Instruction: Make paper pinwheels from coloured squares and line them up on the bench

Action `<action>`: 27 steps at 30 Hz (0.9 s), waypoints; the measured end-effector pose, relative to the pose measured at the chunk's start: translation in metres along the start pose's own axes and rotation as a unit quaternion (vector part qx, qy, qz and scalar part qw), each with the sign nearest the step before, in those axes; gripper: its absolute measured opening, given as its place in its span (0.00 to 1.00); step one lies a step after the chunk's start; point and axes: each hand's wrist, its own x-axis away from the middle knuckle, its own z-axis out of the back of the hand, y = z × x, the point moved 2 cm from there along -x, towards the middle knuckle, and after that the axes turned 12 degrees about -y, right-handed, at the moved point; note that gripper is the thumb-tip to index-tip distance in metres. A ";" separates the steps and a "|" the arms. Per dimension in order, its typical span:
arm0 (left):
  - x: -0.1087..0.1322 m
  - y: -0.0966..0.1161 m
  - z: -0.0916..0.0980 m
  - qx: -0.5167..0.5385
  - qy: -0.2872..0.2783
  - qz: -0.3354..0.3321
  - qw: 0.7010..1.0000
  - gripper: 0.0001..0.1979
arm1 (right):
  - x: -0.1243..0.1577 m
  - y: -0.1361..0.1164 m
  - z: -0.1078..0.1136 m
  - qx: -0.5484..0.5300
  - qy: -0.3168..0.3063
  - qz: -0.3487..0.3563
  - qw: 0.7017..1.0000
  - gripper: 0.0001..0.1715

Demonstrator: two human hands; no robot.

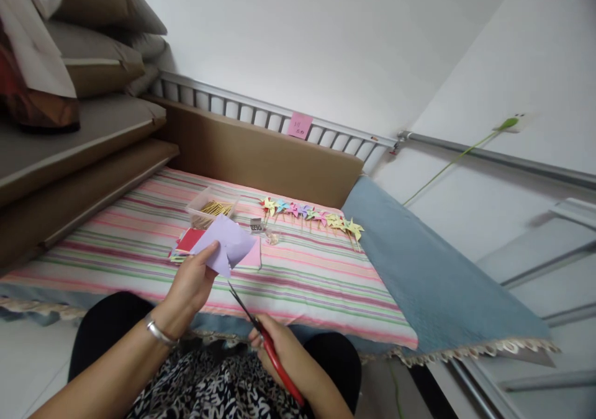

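My left hand (192, 282) pinches a folded sheet of lilac paper (226, 245) and holds it up over the striped bedcover (307, 276). My right hand (279, 344) grips red-handled scissors (267, 341), whose dark blades point up toward the lower edge of the paper. A silver bracelet (158, 332) sits on my left wrist. Under the paper lies a stack of coloured sheets (189, 240), red on top.
A clear plastic box of yellow sticks (212, 208) stands behind the stack. A row of small paper pinwheels (311, 214) lies along the brown headboard (261, 152). A blue blanket (419, 270) covers the bed's right side. Cushions (84, 53) pile up at left.
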 end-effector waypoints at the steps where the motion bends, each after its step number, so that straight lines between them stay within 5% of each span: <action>1: -0.001 0.002 0.003 -0.017 -0.006 0.005 1.000 0.10 | 0.003 0.003 0.005 0.011 0.007 -0.001 1.000 0.19; 8: 0.005 -0.002 0.001 -0.185 -0.130 0.145 0.963 0.13 | -0.009 -0.025 0.046 -0.075 0.178 0.032 0.981 0.28; 13: 0.015 -0.012 -0.009 -0.229 -0.178 0.185 0.939 0.17 | -0.036 -0.052 0.042 -0.110 0.116 0.082 0.984 0.27; 17: 0.022 -0.019 -0.008 -0.174 -0.200 0.194 0.944 0.19 | -0.045 -0.053 0.034 -0.110 0.156 0.096 0.977 0.25; 22: 0.023 -0.030 -0.005 -0.145 -0.171 0.177 0.958 0.18 | -0.048 -0.056 0.030 -0.092 0.185 0.102 0.973 0.25; 27: 0.011 -0.022 0.003 -0.177 -0.131 0.143 0.965 0.20 | -0.035 -0.055 0.034 -0.061 0.148 0.080 0.984 0.25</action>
